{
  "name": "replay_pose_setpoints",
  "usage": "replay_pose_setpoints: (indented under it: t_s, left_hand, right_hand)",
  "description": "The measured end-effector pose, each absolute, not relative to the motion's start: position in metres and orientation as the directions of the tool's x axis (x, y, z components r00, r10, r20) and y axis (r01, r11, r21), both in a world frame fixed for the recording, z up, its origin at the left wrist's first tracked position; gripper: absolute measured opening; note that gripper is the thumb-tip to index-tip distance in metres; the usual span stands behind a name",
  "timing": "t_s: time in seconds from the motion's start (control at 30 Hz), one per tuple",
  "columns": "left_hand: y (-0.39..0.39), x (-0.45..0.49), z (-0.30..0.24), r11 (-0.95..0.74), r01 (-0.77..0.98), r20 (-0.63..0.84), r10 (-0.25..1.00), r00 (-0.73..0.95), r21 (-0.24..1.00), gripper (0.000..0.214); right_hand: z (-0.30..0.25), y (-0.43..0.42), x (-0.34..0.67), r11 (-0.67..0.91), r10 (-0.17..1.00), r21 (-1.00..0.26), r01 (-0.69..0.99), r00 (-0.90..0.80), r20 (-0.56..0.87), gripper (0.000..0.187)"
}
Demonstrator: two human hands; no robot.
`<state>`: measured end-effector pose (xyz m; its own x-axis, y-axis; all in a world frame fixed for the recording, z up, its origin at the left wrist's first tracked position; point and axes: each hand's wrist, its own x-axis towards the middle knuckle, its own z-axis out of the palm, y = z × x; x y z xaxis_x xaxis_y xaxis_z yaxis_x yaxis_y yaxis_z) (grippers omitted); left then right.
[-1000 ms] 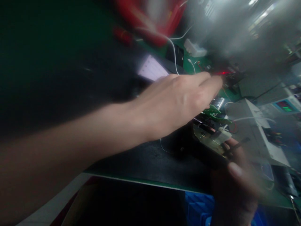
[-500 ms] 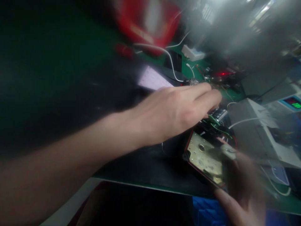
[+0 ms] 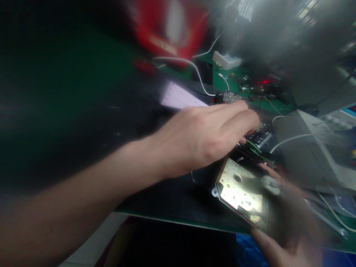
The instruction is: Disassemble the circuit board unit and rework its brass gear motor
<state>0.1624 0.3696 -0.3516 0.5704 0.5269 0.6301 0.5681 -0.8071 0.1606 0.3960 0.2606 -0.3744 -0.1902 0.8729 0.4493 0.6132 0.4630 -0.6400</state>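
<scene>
From the left my arm reaches across, and my left hand [image 3: 214, 135] is closed, thumb and fingers together at the edge of a green circuit board [image 3: 254, 148]. Dark block-shaped components [image 3: 260, 139] stand on the board beside the fingertips, which are partly hidden. My right hand [image 3: 297, 226] is wrapped round the right side of an open metal housing [image 3: 241, 187], thumb at its near edge. The housing is tilted, showing a shiny, pale gold inner face with small holes. The board is just beyond the housing's far edge; whether they touch I cannot tell.
A tangle of metal wire [image 3: 232, 97] lies behind my left hand, near a white paper [image 3: 180, 97]. Beyond are a blurred red object [image 3: 172, 37], a white box [image 3: 226, 60] and cables. A grey instrument case [image 3: 303, 144] stands right. The bench edge [image 3: 178, 221] runs in front.
The housing has tilted a little, so its inner face reflects more light and a corner lug shows. My left hand stays closed at the board. The view has shifted slightly.
</scene>
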Motion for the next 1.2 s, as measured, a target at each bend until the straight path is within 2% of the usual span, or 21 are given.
replay_pose_setpoints:
  t_s: [0.37, 0.8, 1.0, 1.2]
  left_hand:
    - [0.369, 0.162, -0.35, -0.803, 0.576, 0.622, 0.531, 0.575, 0.153, 0.026]
    - [0.369, 0.162, -0.35, -0.801, 0.582, 0.632, 0.525, 0.569, 0.142, 0.025]
    - [0.369, 0.162, -0.351, -0.806, 0.573, 0.632, 0.525, 0.571, 0.152, 0.026]
    - [0.37, 0.162, -0.351, -0.803, 0.575, 0.627, 0.53, 0.571, 0.155, 0.025]
  right_hand:
    - [-0.369, 0.264, 0.412, 0.51, 0.854, -0.567, 0.647, -0.303, 0.422, 0.055]
    - [-0.371, 0.261, 0.408, 0.487, 0.869, -0.601, 0.634, -0.279, 0.41, 0.057]
    - [-0.374, 0.257, 0.395, 0.427, 0.889, -0.677, 0.6, -0.144, 0.434, 0.052]
    - [-0.374, 0.256, 0.394, 0.423, 0.893, -0.68, 0.598, -0.148, 0.425, 0.054]
